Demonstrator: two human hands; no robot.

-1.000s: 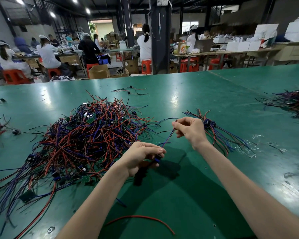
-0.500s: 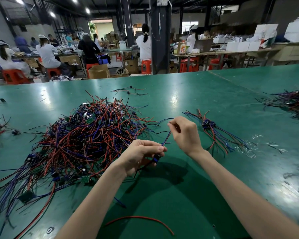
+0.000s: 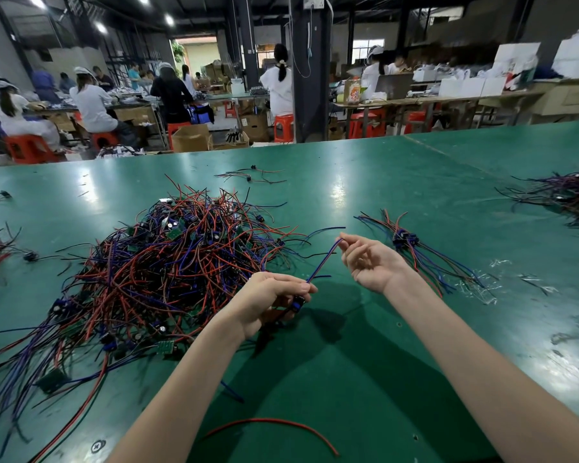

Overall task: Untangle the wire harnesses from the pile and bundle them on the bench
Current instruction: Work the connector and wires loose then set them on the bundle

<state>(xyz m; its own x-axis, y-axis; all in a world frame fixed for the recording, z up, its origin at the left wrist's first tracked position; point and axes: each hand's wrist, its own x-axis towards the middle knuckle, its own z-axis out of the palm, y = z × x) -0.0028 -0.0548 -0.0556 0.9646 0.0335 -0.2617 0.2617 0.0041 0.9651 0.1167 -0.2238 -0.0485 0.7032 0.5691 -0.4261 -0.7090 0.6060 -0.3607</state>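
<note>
Nearby: pile (image 3: 168, 262) left of held harness (image 3: 325, 260), bundle (image 3: 405, 237) right, red wire (image 3: 274, 420) front.

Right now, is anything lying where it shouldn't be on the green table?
Yes. One loose red wire lies alone near the front edge of the bench, away from the tangled pile and the sorted bundle, like a stray.

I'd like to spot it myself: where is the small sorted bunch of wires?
On the green bench, find the big tangled pile. Look right, past the right hand: the small bunch lies alone, dark connectors gathered at one spot, wires fanning out straight.
</note>
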